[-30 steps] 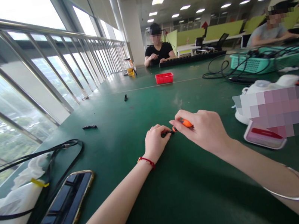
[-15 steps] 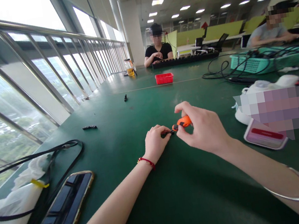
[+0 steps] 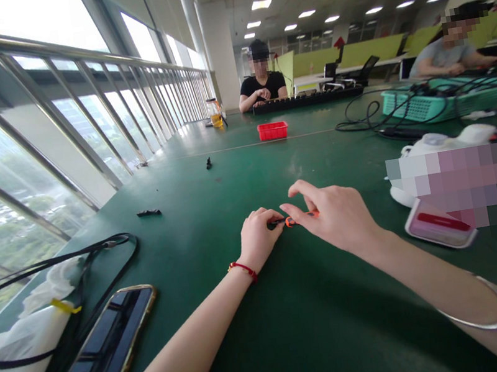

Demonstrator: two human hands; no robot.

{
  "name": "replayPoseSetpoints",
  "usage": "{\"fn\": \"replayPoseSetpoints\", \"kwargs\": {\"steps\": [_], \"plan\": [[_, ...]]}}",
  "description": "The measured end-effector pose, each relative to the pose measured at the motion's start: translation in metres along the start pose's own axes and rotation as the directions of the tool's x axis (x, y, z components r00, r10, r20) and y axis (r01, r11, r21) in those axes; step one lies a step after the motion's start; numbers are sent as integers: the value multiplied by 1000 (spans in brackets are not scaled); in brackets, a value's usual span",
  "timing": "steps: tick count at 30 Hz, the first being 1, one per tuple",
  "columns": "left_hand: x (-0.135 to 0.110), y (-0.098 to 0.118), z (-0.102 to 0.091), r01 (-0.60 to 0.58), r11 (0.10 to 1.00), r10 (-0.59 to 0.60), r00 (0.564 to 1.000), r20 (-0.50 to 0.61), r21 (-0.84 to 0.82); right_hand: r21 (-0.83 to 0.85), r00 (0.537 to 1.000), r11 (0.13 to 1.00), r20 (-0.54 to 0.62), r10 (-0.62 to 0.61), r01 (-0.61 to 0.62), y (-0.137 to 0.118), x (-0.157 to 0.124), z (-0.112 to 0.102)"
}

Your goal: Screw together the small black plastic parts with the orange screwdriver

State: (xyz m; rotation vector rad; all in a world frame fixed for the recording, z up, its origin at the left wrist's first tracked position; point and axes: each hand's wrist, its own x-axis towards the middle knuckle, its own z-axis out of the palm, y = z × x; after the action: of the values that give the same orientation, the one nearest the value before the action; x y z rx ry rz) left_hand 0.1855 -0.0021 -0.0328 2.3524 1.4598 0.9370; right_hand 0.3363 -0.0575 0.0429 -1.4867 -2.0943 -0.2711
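Note:
My left hand (image 3: 260,234), with a red cord bracelet at its wrist, pinches a small dark piece (image 3: 276,224) between thumb and fingertips; most of it is hidden. Touching or very near that piece is the front end of an orange-and-black screwdriver (image 3: 289,222), lying nearly level. My right hand (image 3: 340,215) is around its handle, which shows only partly under the thumb. The thumb and index finger of this hand are spread apart, while the other fingers curl behind the handle. Further off on the green table (image 3: 220,247) lie two small black pieces, one long (image 3: 149,213) and one short (image 3: 208,163).
A phone (image 3: 109,352), black cables (image 3: 132,255) and a white wrapped object (image 3: 24,347) lie at left. A red basket (image 3: 273,131) stands ahead. At right are a pink-and-white case (image 3: 441,224), a white object (image 3: 435,144) and a teal basket (image 3: 433,103) of cables. Two people sit beyond.
The screwdriver handle has tipped lower and is now more covered by my right hand. My right thumb has moved up and forward over it. My left hand stays in place.

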Motion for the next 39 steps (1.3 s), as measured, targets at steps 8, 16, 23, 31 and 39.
{"fn": "replayPoseSetpoints", "kwargs": {"steps": [8, 16, 23, 31, 39], "plan": [[1, -3, 3, 1, 1000, -1, 1000, -2, 8, -32, 960, 987, 231, 158, -154, 1, 3, -1], [1, -2, -1, 27, 999, -26, 999, 40, -30, 131, 911, 962, 373, 177, -240, 20, 11, -16], [0, -2, 0, 42, 997, -40, 999, 31, -64, 492, 983, 865, -93, 161, -95, 24, 13, -24], [0, -3, -1, 26, 997, -22, 999, 46, -74, 245, 964, 969, -252, 87, -23, 25, 13, -21], [0, 0, -2, -42, 998, 45, 997, 66, -53, 140, 959, 990, 282, -35, -5, 41, 8, 29]]}}
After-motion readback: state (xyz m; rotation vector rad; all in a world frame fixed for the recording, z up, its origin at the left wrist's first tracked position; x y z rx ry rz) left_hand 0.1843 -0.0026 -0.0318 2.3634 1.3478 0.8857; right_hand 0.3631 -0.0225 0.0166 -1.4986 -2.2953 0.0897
